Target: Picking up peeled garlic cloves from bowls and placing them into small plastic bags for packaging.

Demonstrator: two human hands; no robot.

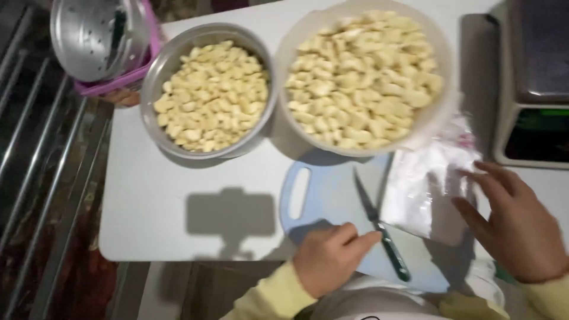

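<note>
Head view. Your left hand sits lowest in frame, at 6 o'clock, fingers curled loosely with the forefinger stretched toward the knife; it touches or nearly touches the handle, no grip closed on it. Knife lies blade-up toward 12 o'clock on the pale blue cutting board, handle end nearest you, so it looks placed for an easy pickup.

Your right hand is at 4 o'clock, fingers spread and flat, fingertips resting on the edge of a clear plastic bag. Bag lies partly on the board's right side and reaches up to the big bowl; the flat hand seems to pin it down. Contents of bag: cannot tell, blurred.

At 12 o'clock, a large pale plastic bowl heaped with peeled garlic cloves. At 11 o'clock, a metal bowl of the same cloves, touching or just beside the plastic one. Metal strainer at 10 o'clock, in a pink basket. Weighing scale at 2 o'clock. All on a white table.
</note>
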